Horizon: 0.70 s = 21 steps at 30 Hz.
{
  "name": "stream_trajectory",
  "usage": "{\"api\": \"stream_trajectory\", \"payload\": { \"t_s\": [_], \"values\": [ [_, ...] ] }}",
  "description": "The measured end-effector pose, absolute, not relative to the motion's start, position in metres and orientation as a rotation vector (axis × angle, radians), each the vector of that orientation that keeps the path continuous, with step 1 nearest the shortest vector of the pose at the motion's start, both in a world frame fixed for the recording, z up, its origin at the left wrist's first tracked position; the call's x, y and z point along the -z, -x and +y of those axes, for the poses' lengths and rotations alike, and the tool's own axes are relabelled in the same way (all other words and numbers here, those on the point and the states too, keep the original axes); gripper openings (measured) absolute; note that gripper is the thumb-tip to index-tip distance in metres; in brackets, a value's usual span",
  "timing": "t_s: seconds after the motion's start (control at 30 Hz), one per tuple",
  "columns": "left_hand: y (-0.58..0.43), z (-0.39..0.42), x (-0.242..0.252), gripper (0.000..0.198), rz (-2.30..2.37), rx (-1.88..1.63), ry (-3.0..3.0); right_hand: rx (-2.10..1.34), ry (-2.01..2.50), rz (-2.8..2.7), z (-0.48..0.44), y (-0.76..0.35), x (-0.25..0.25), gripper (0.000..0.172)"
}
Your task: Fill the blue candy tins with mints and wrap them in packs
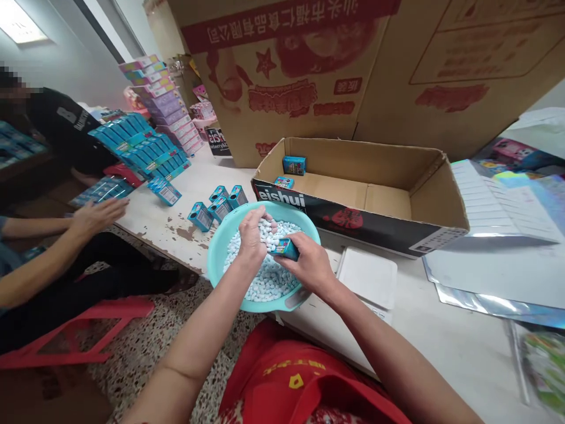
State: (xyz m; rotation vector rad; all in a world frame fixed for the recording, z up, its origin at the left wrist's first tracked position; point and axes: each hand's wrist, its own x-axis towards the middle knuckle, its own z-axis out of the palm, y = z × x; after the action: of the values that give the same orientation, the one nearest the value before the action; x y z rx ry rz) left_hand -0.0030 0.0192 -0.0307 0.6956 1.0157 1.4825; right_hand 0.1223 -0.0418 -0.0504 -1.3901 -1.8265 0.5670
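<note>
A turquoise basin (217,254) full of small white candies (269,281) stands at the table's near edge. Over it, my left hand (252,235) is curled around a handful of the candies, some showing between the fingers. My right hand (311,260) grips a small blue candy box (286,249), tilted with its end toward my left hand. Candies lie at that end of the box; whether any are inside is hidden. Left of the basin stand several more blue boxes (219,208), with dark openings on top.
Behind the basin is an open cardboard carton (353,221) with two blue boxes inside. A white scale (368,277) sits to the right, near silvery sheets (494,277). Stacked blue boxes (145,147) stand far left. Another person's hands (99,215) are at the left table edge.
</note>
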Motion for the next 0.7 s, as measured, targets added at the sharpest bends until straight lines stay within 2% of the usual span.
{"api": "stream_trajectory", "payload": {
  "t_s": [0.3,0.7],
  "values": [
    [0.0,0.016,0.029,0.029,1.001,-1.383,-0.745,-0.759,1.493,-1.791,-0.033,-0.133,0.041,0.026],
    [-0.007,0.016,0.024,0.031,0.978,-1.287,-0.807,-0.78,1.423,-1.742,-0.032,-0.141,0.039,0.027]
  ]
}}
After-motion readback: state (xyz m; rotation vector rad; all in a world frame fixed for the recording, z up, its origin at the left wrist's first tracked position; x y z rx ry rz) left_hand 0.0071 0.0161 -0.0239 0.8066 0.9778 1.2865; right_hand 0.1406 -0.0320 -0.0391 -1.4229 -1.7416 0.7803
